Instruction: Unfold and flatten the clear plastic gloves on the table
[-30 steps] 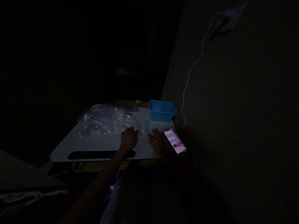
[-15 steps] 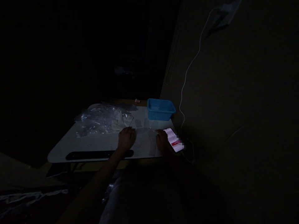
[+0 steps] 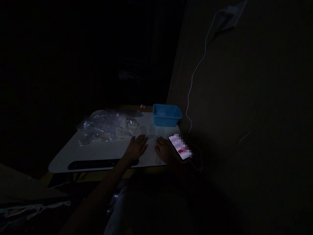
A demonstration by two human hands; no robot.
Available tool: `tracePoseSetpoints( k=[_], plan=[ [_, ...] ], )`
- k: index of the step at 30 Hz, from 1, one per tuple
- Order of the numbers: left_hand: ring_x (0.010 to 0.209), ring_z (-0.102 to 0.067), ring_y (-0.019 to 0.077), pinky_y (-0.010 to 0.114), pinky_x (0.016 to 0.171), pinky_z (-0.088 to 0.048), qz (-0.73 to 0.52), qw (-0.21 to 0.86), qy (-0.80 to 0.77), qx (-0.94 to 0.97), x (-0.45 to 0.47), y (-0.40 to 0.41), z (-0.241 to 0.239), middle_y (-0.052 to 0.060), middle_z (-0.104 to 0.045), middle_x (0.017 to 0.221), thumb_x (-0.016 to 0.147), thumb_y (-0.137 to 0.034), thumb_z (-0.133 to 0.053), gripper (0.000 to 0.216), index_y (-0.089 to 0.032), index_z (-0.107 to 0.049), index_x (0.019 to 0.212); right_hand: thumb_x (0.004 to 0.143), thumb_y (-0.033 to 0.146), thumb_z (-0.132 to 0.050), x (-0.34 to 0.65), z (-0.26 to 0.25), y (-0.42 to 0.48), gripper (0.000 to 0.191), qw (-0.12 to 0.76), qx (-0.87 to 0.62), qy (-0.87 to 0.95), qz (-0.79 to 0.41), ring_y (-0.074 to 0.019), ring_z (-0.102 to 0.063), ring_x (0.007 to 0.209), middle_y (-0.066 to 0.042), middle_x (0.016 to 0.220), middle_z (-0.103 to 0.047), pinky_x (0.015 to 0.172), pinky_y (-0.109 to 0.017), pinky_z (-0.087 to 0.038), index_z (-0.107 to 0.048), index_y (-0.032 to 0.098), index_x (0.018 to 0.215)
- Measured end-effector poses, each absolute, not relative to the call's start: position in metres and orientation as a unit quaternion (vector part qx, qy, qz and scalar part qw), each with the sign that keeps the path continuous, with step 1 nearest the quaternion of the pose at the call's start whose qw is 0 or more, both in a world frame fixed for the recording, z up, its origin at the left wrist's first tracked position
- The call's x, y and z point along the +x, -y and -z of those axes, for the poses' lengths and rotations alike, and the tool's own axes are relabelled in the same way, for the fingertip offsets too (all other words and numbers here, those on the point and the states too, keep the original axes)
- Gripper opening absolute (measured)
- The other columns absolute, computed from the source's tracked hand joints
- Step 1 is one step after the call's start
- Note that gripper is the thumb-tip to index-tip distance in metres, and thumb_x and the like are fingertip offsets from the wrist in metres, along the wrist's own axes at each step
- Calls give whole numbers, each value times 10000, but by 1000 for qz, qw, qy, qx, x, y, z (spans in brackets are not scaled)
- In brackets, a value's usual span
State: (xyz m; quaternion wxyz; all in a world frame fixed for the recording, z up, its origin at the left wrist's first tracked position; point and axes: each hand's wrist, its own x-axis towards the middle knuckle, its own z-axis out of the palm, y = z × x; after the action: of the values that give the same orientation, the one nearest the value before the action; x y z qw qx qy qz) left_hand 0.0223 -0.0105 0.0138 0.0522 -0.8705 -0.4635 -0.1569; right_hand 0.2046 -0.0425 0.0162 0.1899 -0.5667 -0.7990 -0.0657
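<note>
The scene is very dark. My left hand (image 3: pixel 136 148) lies flat on a white table (image 3: pixel 73 153) with its fingers stretched out. My right hand (image 3: pixel 164 150) rests close beside it, fingers forward on the tabletop. Between and under the fingertips lies a thin clear plastic piece (image 3: pixel 150 137) that I can barely make out. A pile of clear plastic bags (image 3: pixel 105 128) sits just left of my left hand. A lit phone (image 3: pixel 179 147) lies right beside my right hand.
A blue plastic tub (image 3: pixel 167 115) stands at the table's far right corner. A white cable (image 3: pixel 193 78) runs down the wall on the right to the phone. A black strip (image 3: pixel 97 164) lines the table's near edge. White cords (image 3: pixel 31 209) lie at lower left.
My hands were apart half a second ago, the right one by the phone; now they have drawn together and the left fingers have stretched out flat. The view shifted slightly.
</note>
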Motion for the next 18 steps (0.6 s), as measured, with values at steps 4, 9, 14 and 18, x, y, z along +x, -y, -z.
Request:
tracePoseSetpoints(
  k=[4,9,14,18],
  plan=[
    [1258,-318,221,472,996,-221,139,48,461,-875,22,9,-11,95,-384,1356,884,-374,-261,444,-217,-388,1279,858,263,-376,205,-16,43,357,182,-564,804,48,-206,-383,1207,-91,1254,-504,999,-396,-250,-532,137,1153],
    [1255,-321,242,502,972,-238,129,54,458,-878,22,8,-11,94,-379,1358,884,-380,-259,437,-235,-401,1271,861,245,-377,206,-17,43,340,185,-555,811,23,-203,-384,1209,-96,1262,-495,996,-425,-243,-532,150,1149],
    [1279,-275,235,499,968,-242,145,63,448,-880,21,8,-11,79,-357,1372,887,-372,-254,427,-243,-416,1262,858,230,-388,206,-18,43,324,191,-548,814,1,-195,-390,1204,-87,1268,-491,998,-438,-235,-537,172,1140],
    [1264,-307,214,487,976,-235,155,44,447,-880,21,9,-12,84,-370,1365,889,-385,-250,435,-247,-387,1279,854,222,-393,207,-18,43,319,198,-539,819,-9,-190,-385,1208,-78,1266,-495,1001,-444,-226,-538,176,1135]
  ],
)
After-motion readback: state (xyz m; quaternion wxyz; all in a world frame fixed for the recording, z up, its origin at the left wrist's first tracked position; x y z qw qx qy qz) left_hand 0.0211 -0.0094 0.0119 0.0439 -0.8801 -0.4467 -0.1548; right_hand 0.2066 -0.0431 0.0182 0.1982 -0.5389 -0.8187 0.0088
